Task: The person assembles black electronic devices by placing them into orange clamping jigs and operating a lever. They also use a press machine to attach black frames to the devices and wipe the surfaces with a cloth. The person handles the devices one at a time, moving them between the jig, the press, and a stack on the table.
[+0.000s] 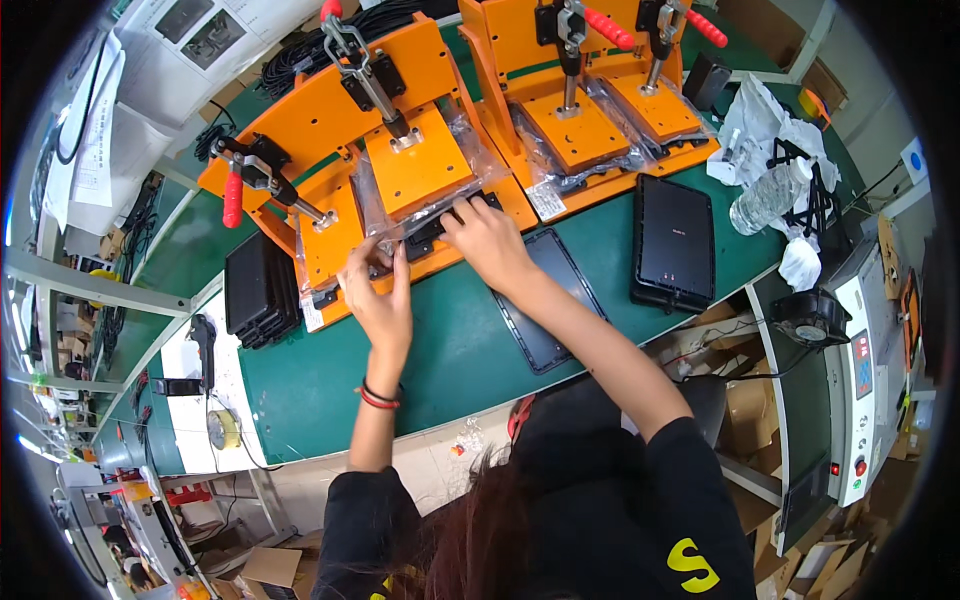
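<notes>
Both of my hands work at the front edge of an orange press plate (418, 165) on the left toggle-clamp fixture. My left hand (378, 295) is closed, its thumb and fingers at the edge of a clear plastic film (372, 212) that sticks out from under the plate. My right hand (488, 245) curls its fingers over a black plastic part (425, 232) lying on the fixture's base, partly hidden by the hand. Below my right forearm, a flat black panel with a raised rim (545, 290) lies on the green table (440, 370).
A second orange clamp fixture (570, 130) stands to the right, film under its plates. A black case (673, 240), clear bottle (765, 200) and crumpled white plastic (750, 120) lie on the right. Stacked black cases (258, 285) and a tape roll (224, 429) are left.
</notes>
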{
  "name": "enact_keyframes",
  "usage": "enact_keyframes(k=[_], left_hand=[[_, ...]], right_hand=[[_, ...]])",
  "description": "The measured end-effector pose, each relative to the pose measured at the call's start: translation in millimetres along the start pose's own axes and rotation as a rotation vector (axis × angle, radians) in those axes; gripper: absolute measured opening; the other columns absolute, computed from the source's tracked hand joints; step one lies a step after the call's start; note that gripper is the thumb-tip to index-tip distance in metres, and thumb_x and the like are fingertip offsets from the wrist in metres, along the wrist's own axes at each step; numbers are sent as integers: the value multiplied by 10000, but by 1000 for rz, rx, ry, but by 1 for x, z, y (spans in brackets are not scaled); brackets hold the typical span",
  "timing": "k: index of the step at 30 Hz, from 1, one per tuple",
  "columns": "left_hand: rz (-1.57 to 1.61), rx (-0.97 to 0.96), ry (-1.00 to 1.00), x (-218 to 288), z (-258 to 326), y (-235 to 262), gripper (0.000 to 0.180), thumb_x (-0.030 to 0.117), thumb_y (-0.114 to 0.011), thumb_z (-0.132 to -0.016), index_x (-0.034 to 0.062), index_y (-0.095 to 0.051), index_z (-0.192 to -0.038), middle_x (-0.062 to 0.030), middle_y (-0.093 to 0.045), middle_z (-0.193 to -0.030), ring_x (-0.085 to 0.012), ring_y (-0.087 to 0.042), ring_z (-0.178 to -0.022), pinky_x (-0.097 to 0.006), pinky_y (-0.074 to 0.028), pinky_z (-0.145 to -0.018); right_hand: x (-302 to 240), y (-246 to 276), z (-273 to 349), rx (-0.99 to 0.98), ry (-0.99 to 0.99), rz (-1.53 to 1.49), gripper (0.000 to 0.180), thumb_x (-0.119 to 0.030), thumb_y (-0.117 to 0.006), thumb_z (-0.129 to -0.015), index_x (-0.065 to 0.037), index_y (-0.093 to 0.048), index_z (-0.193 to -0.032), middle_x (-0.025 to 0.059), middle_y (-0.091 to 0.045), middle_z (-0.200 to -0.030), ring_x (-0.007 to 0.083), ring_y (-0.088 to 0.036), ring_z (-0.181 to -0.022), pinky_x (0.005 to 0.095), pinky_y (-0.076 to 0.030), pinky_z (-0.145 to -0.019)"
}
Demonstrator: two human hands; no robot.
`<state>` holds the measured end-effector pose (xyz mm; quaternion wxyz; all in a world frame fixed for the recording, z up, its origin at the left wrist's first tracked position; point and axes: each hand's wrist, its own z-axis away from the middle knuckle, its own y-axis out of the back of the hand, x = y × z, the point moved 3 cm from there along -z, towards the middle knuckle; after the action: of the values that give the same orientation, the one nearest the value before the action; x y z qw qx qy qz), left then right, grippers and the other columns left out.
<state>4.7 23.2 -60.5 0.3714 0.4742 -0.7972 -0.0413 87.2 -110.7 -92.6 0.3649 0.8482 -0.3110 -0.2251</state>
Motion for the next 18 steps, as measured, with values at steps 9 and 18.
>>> enact_keyframes(k=[9, 18], left_hand=[[587, 54, 609, 25, 100, 6, 124, 70, -456, -942, 22, -433, -1054, -50, -469, -901, -114, -461, -783, -253, -408, -740], [543, 192, 670, -13, 96, 53, 188, 139, -475, -944, 32, -441, -1095, -64, -505, -974, -130, -510, -862, -270, -432, -766]], right_hand=[[1, 6, -3, 190, 146, -72, 188, -180, -657, -784, -22, -596, -867, 64, -527, -864, 182, -577, -662, 279, -515, -554], [-76, 77, 92, 88, 163, -235, 248, -144, -702, -765, 39, -619, -910, 70, -567, -784, 154, -573, -631, 260, -489, -519]])
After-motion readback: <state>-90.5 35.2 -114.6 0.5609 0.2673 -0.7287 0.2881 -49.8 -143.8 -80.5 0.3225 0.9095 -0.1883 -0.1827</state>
